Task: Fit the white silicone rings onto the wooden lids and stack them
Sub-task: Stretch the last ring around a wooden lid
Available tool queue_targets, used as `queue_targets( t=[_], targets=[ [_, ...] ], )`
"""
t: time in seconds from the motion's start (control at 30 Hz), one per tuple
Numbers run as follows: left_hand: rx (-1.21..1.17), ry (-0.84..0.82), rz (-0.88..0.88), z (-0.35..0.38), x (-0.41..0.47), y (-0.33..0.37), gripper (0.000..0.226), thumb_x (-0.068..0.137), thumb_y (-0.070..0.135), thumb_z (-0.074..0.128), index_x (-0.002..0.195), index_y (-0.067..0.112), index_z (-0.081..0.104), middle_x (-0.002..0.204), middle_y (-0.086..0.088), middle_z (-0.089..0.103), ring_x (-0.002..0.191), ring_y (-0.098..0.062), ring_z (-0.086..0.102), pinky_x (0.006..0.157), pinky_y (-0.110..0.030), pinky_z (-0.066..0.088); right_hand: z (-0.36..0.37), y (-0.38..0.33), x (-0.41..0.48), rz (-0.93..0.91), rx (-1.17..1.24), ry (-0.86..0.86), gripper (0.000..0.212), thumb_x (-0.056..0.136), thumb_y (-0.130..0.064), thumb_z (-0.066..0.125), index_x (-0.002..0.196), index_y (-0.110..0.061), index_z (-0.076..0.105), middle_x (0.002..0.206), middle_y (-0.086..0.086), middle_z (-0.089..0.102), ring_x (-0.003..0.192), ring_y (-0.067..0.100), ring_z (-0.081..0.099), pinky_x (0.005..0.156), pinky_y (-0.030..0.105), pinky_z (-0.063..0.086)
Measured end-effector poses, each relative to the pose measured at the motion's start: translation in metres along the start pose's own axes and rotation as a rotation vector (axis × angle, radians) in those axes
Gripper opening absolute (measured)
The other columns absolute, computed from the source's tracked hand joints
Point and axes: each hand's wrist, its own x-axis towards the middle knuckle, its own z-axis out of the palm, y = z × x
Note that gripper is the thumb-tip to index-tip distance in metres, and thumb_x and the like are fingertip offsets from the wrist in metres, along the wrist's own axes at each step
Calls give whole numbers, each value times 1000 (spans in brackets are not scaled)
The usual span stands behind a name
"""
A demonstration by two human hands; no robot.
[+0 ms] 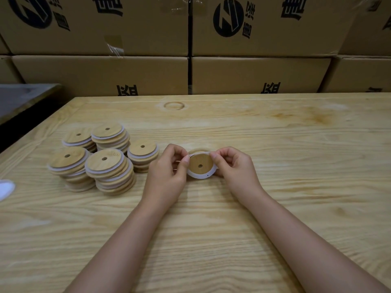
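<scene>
A round wooden lid (pixel 201 163) with a small centre hole is held just above the wooden table (pixel 275 144), tilted toward me. A white silicone ring (pixel 200 176) wraps its lower edge and loops over the top. My left hand (pixel 169 172) pinches the lid's left edge. My right hand (pixel 234 168) pinches the ring and lid at the right edge. To the left stand several stacks of ringed wooden lids (pixel 105 166), the nearest stack (pixel 142 154) close to my left hand.
Cardboard boxes (pixel 190 49) form a wall behind the table's far edge. A white object (pixel 6 189) shows partly at the left border. A dark surface (pixel 23 98) lies beyond the table's far left corner.
</scene>
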Motion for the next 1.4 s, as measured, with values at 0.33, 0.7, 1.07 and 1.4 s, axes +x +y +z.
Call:
queue_targets(
  t=[0.33,0.7,1.07,1.4],
  targets=[
    [46,13,35,2,-1,-1,22,89,15,61,77,29,50,66,10,61,62,0,57,55,-10,37,1,-2,-1,-14,-12,-40,15,88,-9,64,75,-14,61,75,1,63,76,16,61,81,48,54],
    [-40,33,-10,0,2,1,24,90,11,60,94,34,57,82,19,65,80,6,64,72,-10,49,-3,1,0,1,-53,-125,12,90,-10,62,78,-14,64,80,0,67,79,13,64,83,36,54],
    [-241,151,-252,1,5,2,25,90,4,59,84,28,64,81,15,67,72,13,62,66,-3,44,-3,4,3,-25,-247,-191,21,91,-15,62,72,-25,60,76,-7,62,73,8,55,69,21,43],
    [-425,140,-341,0,9,3,19,90,6,59,89,23,65,90,-2,71,83,-9,68,83,-32,54,-5,2,2,15,-147,-186,17,89,-18,64,73,-23,66,80,4,69,76,9,60,74,29,49]
  ],
)
